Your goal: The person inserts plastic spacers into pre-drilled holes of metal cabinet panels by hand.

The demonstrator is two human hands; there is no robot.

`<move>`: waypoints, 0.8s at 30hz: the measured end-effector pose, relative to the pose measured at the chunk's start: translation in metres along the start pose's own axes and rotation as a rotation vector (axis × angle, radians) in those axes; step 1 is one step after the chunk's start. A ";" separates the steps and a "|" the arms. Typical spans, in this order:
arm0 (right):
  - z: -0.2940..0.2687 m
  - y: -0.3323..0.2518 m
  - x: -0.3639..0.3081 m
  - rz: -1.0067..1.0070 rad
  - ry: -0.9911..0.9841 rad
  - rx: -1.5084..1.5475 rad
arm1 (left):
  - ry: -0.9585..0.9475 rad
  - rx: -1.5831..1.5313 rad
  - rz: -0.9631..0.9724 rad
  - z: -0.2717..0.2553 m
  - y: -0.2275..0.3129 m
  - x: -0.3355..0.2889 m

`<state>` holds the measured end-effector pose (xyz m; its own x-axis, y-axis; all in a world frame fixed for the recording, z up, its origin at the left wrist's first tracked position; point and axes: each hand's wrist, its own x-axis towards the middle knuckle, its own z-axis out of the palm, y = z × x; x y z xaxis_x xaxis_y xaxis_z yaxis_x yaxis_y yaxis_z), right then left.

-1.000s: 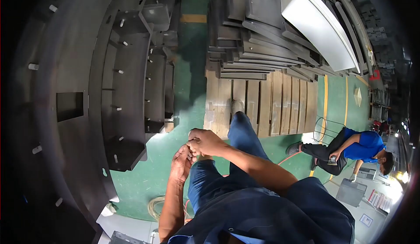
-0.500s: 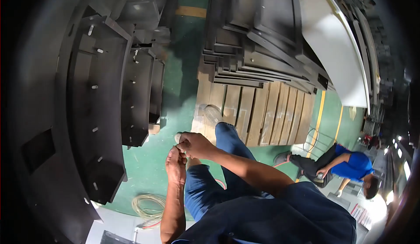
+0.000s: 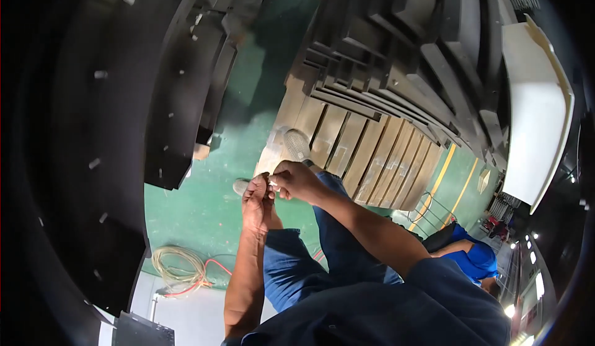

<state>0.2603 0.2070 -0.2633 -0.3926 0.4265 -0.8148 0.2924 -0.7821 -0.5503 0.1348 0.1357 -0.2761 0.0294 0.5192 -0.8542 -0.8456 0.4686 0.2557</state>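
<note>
My left hand [image 3: 255, 206] and my right hand [image 3: 296, 181] meet in front of my legs, above the green floor. A small white piece [image 3: 273, 184] shows at the right hand's fingertips, held in a pinch; its exact kind is too small to tell. The left fingers are closed up beside it, and what they hold, if anything, is hidden. To the left stands a large dark panel [image 3: 74, 141] with several small white pegs [image 3: 101, 74] on its face. Another dark panel [image 3: 184, 92] with similar pegs stands beyond it.
A wooden pallet [image 3: 365, 160] carries stacked dark metal parts [image 3: 396, 67], with a white curved panel [image 3: 536, 123] to their right. A coiled pale hose [image 3: 180, 265] lies on the floor at lower left. A person in a blue shirt [image 3: 468, 260] is at right.
My view has shifted, bringing the panels at left closer. My hands have drawn slightly apart at the fingertips, and the white piece now shows between them.
</note>
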 end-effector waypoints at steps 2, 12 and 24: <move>0.011 0.012 0.012 0.095 0.015 0.089 | -0.010 0.033 0.002 -0.020 0.001 0.000; 0.076 0.053 0.026 0.133 0.003 0.045 | 0.014 0.247 -0.170 -0.080 0.011 -0.009; 0.055 0.087 0.105 -0.258 0.037 -0.350 | 0.208 0.057 0.041 -0.100 -0.017 0.068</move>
<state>0.1967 0.1583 -0.3866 -0.4617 0.6086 -0.6453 0.4696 -0.4495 -0.7599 0.0982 0.0916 -0.3843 -0.1197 0.3827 -0.9161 -0.8120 0.4931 0.3122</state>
